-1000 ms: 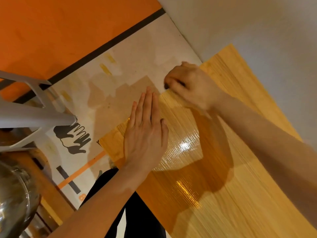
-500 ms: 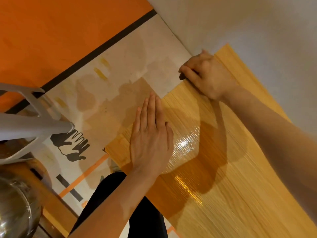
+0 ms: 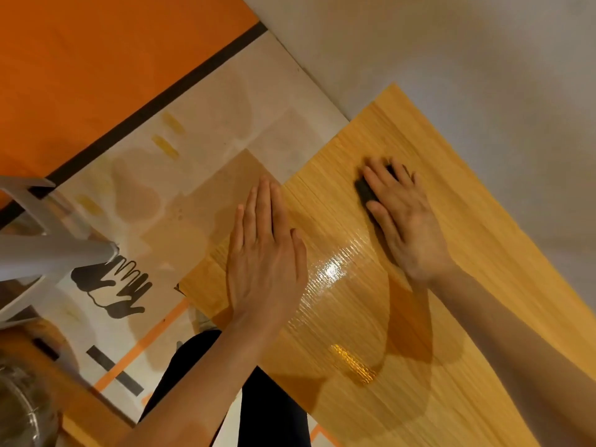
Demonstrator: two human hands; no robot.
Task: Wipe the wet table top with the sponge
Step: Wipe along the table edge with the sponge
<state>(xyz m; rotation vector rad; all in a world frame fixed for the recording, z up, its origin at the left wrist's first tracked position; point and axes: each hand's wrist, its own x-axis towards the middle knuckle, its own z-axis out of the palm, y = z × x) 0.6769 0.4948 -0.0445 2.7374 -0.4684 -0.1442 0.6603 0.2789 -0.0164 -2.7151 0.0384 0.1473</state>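
Note:
The wooden table top [image 3: 477, 317] shines wet in a glossy patch [image 3: 332, 272] between my hands. A dark sponge [image 3: 364, 190] lies on the far part of the table, mostly covered. My right hand [image 3: 406, 227] lies flat on it, fingers stretched out over its top and thumb along its near side, pressing it onto the wood. My left hand [image 3: 264, 253] rests flat on the table near its left edge, fingers straight and together, fingertips reaching past the edge.
A grey wall [image 3: 451, 59] runs along the table's far side. Left of the table, a white chair leg [image 3: 48, 253] stands on a floor printed with a dark hands graphic [image 3: 109, 288]. A metal bowl [image 3: 19, 414] sits bottom left.
My right hand came back with the sponge from the table's far left edge onto the surface, and its curled fingers have flattened over the sponge. My left hand stayed put.

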